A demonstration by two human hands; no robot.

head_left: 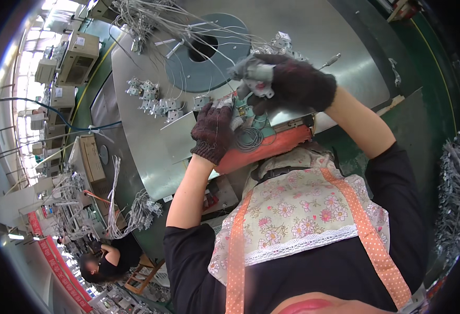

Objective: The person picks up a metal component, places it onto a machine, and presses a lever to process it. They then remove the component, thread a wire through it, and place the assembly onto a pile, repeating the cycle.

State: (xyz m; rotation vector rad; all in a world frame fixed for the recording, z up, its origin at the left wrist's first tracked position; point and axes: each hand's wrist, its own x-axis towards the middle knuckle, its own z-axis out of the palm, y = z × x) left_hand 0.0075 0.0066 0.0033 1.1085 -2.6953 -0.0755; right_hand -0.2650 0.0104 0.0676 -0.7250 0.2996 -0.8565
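Note:
My left hand (212, 129), in a dark maroon knitted glove with pale fingertips, is closed at the left side of a small green fixture (246, 111). What its fingers grip is hidden. Above the fixture is my right hand (295, 83), gloved too, with greyish coverings over the fingers and some blur. Those fingers are bent inward, and I cannot make out what they hold. A coil of thin grey cable (249, 138) lies just below the fixture. Small metal connector housings (171, 111) sit left of my left hand, and more of them (283, 44) lie beyond my right hand.
Bundled grey cables (151, 23) spread over a blue-grey disc (230, 31) with a dark centre on the metal table (324, 31). Red padding (272, 152) covers the near edge. A cable plug (330, 60) lies to the right. At lower left a person (112, 261) sits working.

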